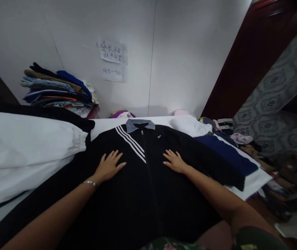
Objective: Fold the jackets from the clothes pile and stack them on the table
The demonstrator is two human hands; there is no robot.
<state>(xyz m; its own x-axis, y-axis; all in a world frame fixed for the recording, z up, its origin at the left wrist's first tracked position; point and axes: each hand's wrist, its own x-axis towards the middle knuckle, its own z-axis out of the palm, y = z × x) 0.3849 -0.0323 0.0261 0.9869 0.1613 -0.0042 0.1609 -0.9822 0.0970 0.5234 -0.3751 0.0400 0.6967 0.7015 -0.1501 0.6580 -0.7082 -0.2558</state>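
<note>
A black zip-up jacket point(138, 187) with a grey-blue collar and three white diagonal stripes lies spread out, front side up, its sleeves reaching out to both sides. My left hand point(108, 166) rests flat on its left chest area beside the stripes, fingers spread. On the other side of the zip, my right hand point(174, 161) lies flat below a small chest logo, fingers apart. Neither hand grips anything. The jacket's zip pull shows just under the collar, and its lower hem is lost in the dark near my body.
White garments point(28, 152) lie at the left, by the jacket's sleeve. Behind them stands a stack of folded clothes point(59, 90). A navy garment point(229, 154) and a white cloth point(190, 125) are on the white table point(258, 180) at right. Handwritten paper signs point(113, 52) hang on the wall.
</note>
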